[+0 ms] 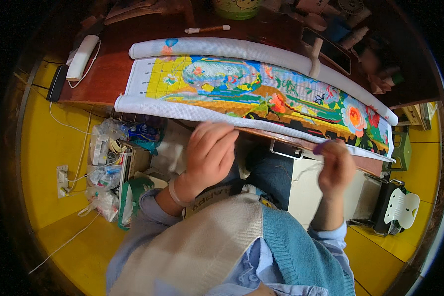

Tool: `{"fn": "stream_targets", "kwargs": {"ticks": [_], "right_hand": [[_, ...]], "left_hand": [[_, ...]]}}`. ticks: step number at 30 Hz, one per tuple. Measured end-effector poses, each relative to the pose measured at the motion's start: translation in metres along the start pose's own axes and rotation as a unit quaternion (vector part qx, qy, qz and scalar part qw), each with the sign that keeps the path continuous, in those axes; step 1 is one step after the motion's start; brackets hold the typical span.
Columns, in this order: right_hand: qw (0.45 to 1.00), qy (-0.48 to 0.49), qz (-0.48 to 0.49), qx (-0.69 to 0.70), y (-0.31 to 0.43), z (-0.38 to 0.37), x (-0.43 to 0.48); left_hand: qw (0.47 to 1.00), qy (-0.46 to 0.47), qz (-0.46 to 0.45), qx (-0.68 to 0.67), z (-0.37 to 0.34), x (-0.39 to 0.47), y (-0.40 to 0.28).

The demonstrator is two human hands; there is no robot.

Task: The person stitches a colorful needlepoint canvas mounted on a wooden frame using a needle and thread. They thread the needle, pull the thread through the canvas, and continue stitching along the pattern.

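A cross-stitch canvas [244, 85] with colourful flowers lies on the desk, its far and near edges rolled. My left hand [212, 150] is raised at the near roll, left of the middle, fingers curled together; whether it pinches something is not visible. Further right, my right hand [336, 166] hovers by the near edge with thumb and fingers closed around a small purple thing [321, 148], too blurred to name. A thin pale thread [305, 171] hangs just left of that hand. A white, rounded stick-like thing [315, 57] rests across the far roll.
The dark red wooden desk [107, 74] holds a white device with a cord [83, 59], a wound bobbin of brown thread [207, 29], a phone or tablet [329, 50] and clutter at the back right. Plastic bags [105, 177] sit below left; a green stool [401, 151] stands right.
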State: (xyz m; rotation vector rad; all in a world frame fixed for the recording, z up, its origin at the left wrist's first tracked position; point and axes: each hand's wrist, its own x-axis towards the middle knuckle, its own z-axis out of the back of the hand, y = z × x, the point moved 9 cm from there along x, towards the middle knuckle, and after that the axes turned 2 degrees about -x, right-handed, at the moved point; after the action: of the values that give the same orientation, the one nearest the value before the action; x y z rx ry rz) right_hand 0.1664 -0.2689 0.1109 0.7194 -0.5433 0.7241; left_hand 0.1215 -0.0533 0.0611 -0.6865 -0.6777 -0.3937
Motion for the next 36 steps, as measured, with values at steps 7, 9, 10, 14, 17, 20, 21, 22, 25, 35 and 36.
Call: {"fn": "stream_targets", "kwargs": {"ticks": [7, 9, 10, 14, 17, 20, 21, 22, 25, 35, 36], "right_hand": [[0.998, -0.006, 0.000, -0.060, -0.008, -0.066, 0.020], [0.998, -0.014, -0.038, -0.043, -0.017, -0.066, 0.018], [0.996, 0.001, -0.059, -0.063, -0.021, -0.067, 0.017], [0.994, 0.016, -0.064, -0.090, -0.020, -0.068, 0.018], [0.992, 0.016, -0.076, -0.096, -0.020, -0.069, 0.020], [0.992, 0.022, -0.079, -0.095, -0.021, -0.070, 0.020], [0.992, 0.023, -0.081, -0.096, -0.021, -0.071, 0.020], [0.991, 0.024, -0.083, -0.098, -0.022, -0.071, 0.020], [0.992, 0.023, -0.082, -0.092, -0.022, -0.071, 0.019], [0.991, 0.014, -0.091, -0.100, -0.022, -0.069, 0.017], [0.990, 0.016, -0.095, -0.107, -0.023, -0.069, 0.017]], "left_hand": [[0.976, 0.161, 0.062, 0.134, -0.020, 0.027, 0.028], [0.973, 0.180, 0.059, 0.132, -0.019, 0.025, 0.033], [0.968, 0.193, 0.054, 0.151, -0.019, 0.024, 0.037], [0.962, 0.169, 0.096, 0.192, -0.002, 0.024, 0.059], [0.964, 0.168, 0.081, 0.190, 0.000, 0.026, 0.058], [0.960, 0.166, 0.066, 0.218, -0.007, 0.032, 0.051], [0.957, 0.173, 0.063, 0.223, -0.011, 0.033, 0.049], [0.949, 0.207, 0.067, 0.230, -0.016, 0.032, 0.051], [0.951, 0.215, 0.065, 0.214, -0.015, 0.034, 0.052], [0.957, 0.197, 0.041, 0.208, -0.014, 0.033, 0.054], [0.959, 0.182, 0.034, 0.216, -0.014, 0.034, 0.054]]}}
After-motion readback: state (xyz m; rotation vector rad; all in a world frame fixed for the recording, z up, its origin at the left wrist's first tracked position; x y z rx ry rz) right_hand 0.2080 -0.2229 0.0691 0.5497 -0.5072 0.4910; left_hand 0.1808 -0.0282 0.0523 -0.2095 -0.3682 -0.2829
